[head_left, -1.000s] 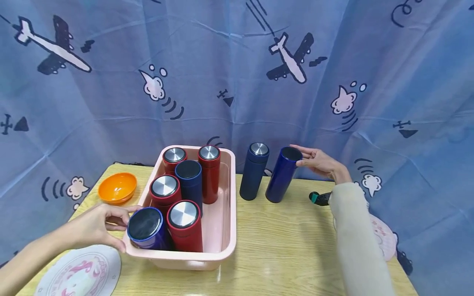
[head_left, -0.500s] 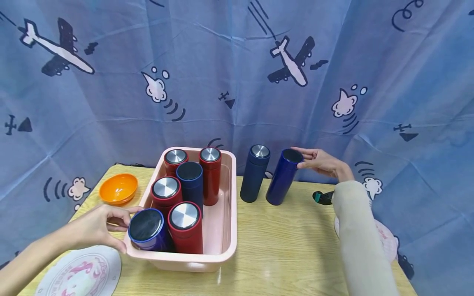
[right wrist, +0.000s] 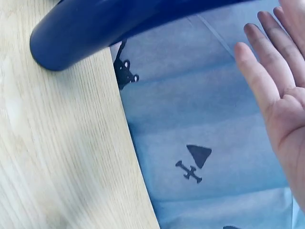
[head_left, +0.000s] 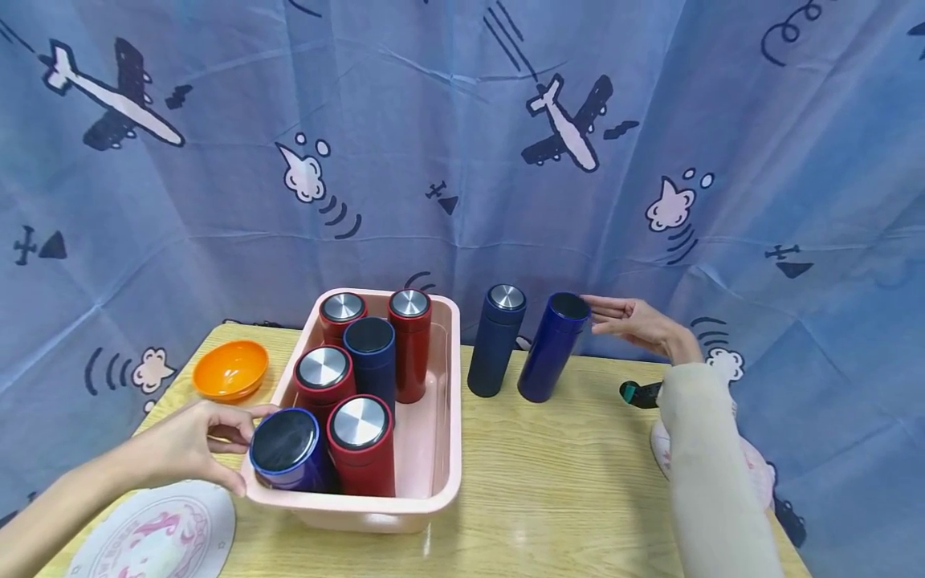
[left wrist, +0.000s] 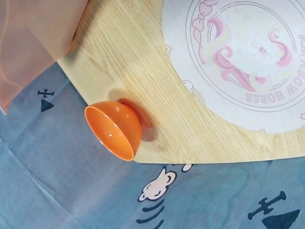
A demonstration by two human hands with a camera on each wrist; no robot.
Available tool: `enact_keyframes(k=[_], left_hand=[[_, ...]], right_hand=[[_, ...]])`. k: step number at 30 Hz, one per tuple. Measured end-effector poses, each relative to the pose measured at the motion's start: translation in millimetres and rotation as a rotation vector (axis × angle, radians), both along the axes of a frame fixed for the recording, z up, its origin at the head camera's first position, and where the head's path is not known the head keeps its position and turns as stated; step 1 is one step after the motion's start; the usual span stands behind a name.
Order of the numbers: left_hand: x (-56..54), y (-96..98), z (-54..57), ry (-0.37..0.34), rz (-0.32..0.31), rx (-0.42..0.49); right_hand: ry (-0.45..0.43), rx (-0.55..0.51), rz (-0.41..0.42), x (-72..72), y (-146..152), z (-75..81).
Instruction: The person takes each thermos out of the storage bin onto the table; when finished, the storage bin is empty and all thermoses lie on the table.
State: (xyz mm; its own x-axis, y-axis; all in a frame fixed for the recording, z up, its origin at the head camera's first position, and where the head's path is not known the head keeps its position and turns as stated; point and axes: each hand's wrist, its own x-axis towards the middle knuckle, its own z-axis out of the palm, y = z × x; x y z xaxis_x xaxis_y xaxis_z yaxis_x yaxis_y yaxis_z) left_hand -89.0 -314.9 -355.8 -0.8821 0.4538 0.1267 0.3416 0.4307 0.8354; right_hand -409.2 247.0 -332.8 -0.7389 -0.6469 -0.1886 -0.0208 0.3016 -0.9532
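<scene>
Beside the pink bin [head_left: 448, 401], my left hand [head_left: 184, 445] grips its near left corner, thumb low at the rim and fingers reaching toward a glossy blue thermos [head_left: 285, 441]. Several red thermoses and a dark blue one also stand in the bin. On the table, a glossy blue thermos with a black lid [head_left: 552, 349] stands upright, right of a dark navy thermos [head_left: 497, 341] with a silver lid. My right hand [head_left: 643, 325] is just right of the black lid, fingers extended and holding nothing. The right wrist view shows the right hand's spread fingers [right wrist: 271, 62] apart from the blue thermos [right wrist: 95, 26].
An orange bowl [head_left: 231, 369] sits left of the bin at the table edge. A round white mat [head_left: 155, 534] lies at front left, another mat [head_left: 751, 470] at right under the sleeve. A black strap-like item [head_left: 639, 393] lies by the right forearm. A blue curtain hangs behind.
My right hand has let go of the glossy blue thermos and drawn slightly right; the thermos stays standing next to the navy one. The left hand holds its place at the bin.
</scene>
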Motion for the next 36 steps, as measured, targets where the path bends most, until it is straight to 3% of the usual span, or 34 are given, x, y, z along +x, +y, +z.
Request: enact_keyframes(k=[5, 12, 21, 30, 36], left_hand=[[-0.6, -2.2, -2.8, 0.016, -0.007, 0.005], [-1.2, -3.6, -3.6, 0.012, -0.033, 0.065], [-1.1, -5.3, -7.2, 0.031, -0.044, 0.066], [0.6, -5.9, -8.7, 0.033, -0.042, 0.067], [-1.4, -3.9, -8.5, 0.049, -0.061, 0.074]], right_hand=[[-0.010, -0.077, -0.005, 5.4, 12, -3.0], [-0.131, -0.220, -0.065, 14.3, 24, -8.4], [-0.118, -0.298, -0.147, 29.6, 37, -24.5], [-0.134, -0.326, -0.110, 50.5, 35, -35.4], [-0.150, -0.332, -0.022, 70.0, 29, -34.3]])
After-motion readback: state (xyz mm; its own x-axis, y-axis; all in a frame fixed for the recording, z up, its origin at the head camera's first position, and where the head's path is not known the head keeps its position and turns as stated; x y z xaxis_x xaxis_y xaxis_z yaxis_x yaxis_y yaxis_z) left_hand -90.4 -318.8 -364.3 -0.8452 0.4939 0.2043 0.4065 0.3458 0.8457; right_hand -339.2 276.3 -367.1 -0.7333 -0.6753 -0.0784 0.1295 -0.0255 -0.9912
